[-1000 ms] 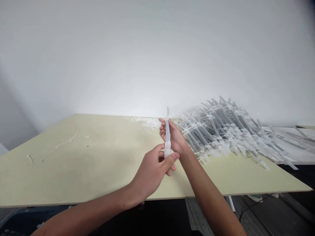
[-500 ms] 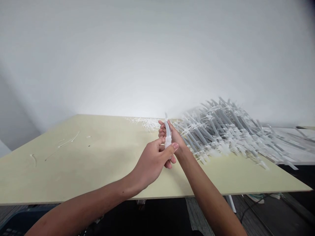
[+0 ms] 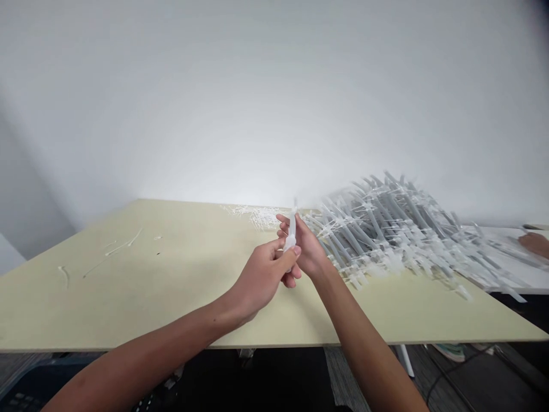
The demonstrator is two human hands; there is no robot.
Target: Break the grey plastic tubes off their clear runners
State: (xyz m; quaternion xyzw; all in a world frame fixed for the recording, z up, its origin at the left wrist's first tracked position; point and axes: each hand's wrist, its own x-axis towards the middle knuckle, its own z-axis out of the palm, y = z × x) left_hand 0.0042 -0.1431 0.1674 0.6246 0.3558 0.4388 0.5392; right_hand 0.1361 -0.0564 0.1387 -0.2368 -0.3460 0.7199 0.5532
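A short translucent tube (image 3: pixel 292 224) with a whitish fitting (image 3: pixel 290 242) at its lower end stands nearly upright before me. My left hand (image 3: pixel 266 272) pinches the fitting, thumb on top and fingers curled beneath. Behind the tube, my right hand (image 3: pixel 311 246) curves its fingers loosely round the upper part; its exact contact is partly hidden. To the right lies a large heap of similar grey tubes (image 3: pixel 386 212) with white end fittings and thin strips sticking out. A pile of thin white strips (image 3: pixel 259 216) is just beyond my hands.
The pale yellow table (image 3: pixel 171 309) runs up to a white wall (image 3: pixel 240 114). A few loose strips (image 3: pixel 124 246) lie on its left side. At the far right, another person's hand (image 3: pixel 536 243) is over a white table (image 3: pixel 523 269). A dark blue basket (image 3: pixel 47 380) sits below, lower left.
Both hands keep hold of the tube, which has turned slightly more upright. The left hand has shifted a little left. Another person's hand has appeared at the far right.
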